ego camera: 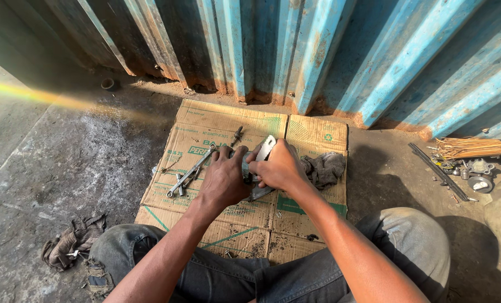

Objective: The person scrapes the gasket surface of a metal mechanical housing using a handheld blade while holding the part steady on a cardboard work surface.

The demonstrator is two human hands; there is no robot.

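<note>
Both hands, left (223,182) and right (278,167), grip a metal part (264,150) between them; wrenches (190,174) lie just left, a rag (324,168) right.

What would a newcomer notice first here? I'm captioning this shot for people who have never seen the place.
First, the two hands, left hand and right hand, meeting at mid-frame over a grey metal part on flattened cardboard. Wrenches lie just left of the left hand, and a rag lies to the right of the right hand. Behind stands a rusty blue corrugated wall, and a broom lies at far right.
</note>
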